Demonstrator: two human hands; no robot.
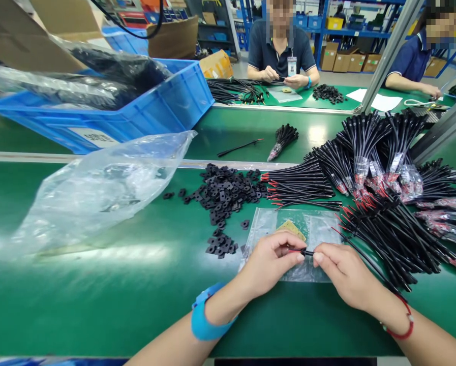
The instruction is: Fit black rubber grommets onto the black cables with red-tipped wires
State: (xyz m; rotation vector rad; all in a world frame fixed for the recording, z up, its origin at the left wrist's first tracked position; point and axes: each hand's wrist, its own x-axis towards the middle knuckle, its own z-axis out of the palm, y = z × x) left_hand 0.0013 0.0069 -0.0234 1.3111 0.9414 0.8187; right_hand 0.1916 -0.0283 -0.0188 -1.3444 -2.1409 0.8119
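Observation:
My left hand point(268, 262) and my right hand point(345, 274) meet above a clear plastic bag point(311, 272). Between their fingertips runs a short black cable point(309, 253) with red wire at its left end. The left fingers pinch that red end, and a small dark piece shows beside them, partly hidden. My right thumb and fingers are closed on the black sheath. A yellow sponge-like pad point(292, 229) lies on the bag just behind the left hand. To the left is a heap of small black pads with holes point(228, 190); black cables with red ends point(300, 183) lie behind.
More loose cables point(391, 234) and wrapped cable bundles point(368, 152) crowd the right side. A large clear bag point(109, 188) lies left, before a blue crate point(166, 101) of wrapped goods. One cable bundle point(284, 140) rests beyond the rail. A co-worker point(281, 51) sits opposite.

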